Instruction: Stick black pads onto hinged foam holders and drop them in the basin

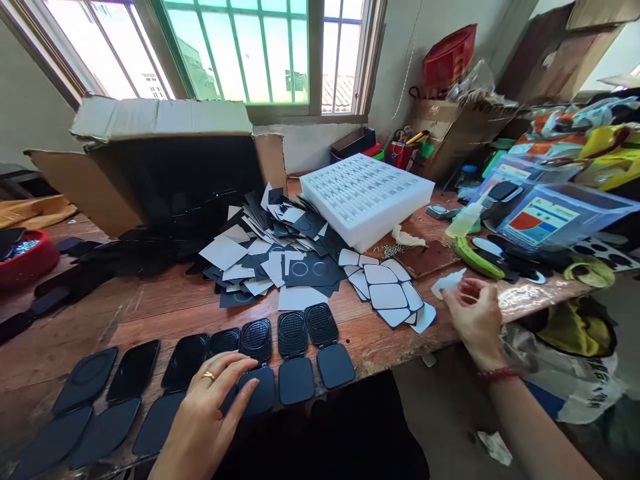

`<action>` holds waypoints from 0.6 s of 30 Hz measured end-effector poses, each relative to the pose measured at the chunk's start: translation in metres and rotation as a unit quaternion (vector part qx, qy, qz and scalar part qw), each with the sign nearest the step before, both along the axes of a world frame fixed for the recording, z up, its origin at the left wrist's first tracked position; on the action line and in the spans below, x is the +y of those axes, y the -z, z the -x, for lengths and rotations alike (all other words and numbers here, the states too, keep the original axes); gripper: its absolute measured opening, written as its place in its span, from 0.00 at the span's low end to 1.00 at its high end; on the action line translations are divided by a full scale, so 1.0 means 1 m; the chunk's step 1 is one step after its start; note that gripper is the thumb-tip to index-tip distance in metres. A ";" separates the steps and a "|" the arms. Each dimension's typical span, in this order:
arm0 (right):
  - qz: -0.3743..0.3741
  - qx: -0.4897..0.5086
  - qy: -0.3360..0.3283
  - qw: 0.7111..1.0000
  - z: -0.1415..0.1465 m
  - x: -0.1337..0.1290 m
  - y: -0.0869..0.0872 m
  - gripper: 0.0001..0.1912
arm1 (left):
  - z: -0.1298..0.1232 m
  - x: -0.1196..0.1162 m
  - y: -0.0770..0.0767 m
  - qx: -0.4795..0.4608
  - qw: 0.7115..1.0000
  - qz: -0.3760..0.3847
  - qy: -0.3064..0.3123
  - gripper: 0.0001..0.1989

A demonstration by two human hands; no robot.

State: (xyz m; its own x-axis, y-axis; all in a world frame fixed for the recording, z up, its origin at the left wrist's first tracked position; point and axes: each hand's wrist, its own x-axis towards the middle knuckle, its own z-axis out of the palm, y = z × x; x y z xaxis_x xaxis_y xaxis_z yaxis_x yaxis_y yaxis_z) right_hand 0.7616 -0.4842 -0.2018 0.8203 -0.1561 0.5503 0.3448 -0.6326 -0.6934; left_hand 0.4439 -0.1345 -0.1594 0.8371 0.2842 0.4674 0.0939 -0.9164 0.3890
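My left hand point(213, 407), with a gold ring, rests over the row of opened black hinged cases, its fingers apart above one case point(257, 390). Beyond the fingertips, ridged round patterns show inside the upper halves of several cases. On the right, my right hand point(475, 310) has its thumb and fingers curled together beside a small whitish sheet point(449, 283), which it seems to pinch at the edge. White rounded-square pieces with dark borders point(387, 295) lie between the two hands. Behind the cases is a loose pile of black and white cards point(223, 252).
A white foam tray point(367, 193) stands behind the cards. An open cardboard box point(165, 120) is at the back left, a red bowl point(37, 267) at the far left. To the right are a green curved object point(477, 259), a small bottle point(465, 220) and clear plastic bins point(545, 217).
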 end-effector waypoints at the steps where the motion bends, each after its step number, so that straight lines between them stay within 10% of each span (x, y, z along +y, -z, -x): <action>1: 0.014 -0.045 0.006 0.999 0.007 0.005 -0.005 0.22 | 0.000 0.000 0.000 0.005 1.000 0.004 -0.001 0.15; 8: 0.099 -0.161 -0.204 0.961 0.017 0.092 -0.064 0.08 | -0.003 -0.005 0.000 0.004 1.000 0.012 -0.010 0.15; 18: 0.205 -0.057 -0.229 0.950 -0.097 0.226 -0.125 0.08 | 0.009 0.004 0.010 -0.025 0.999 0.001 -0.025 0.14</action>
State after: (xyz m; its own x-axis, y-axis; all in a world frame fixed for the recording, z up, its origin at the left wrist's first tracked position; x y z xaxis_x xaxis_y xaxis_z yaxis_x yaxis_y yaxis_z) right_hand 0.8587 -0.2581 -0.0768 0.6823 0.4487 0.5772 0.7066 -0.6074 -0.3631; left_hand 0.4350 -0.1308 -0.1696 0.7979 0.3260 0.5070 0.1203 -0.9103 0.3960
